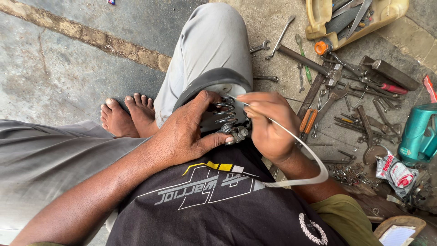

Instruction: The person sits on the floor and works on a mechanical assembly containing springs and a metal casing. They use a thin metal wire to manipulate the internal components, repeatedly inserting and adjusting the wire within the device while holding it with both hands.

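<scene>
Left hand (184, 132) is clamped around a black saddle (214, 82) propped on the knee, thumb beside its coil springs (225, 114). Right hand (268, 120) pinches a white strap (300, 146) at the springs. Spanners (282, 36), pliers (308, 121) and a teal container (419, 132) lie on the floor (68, 77) alongside.

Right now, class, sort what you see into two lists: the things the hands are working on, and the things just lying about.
In hand:
left hand gripping the black saddle
coil springs
right hand pinching the white cable

Lying about:
spanners
orange-handled pliers
teal power tool
yellow tub
</scene>
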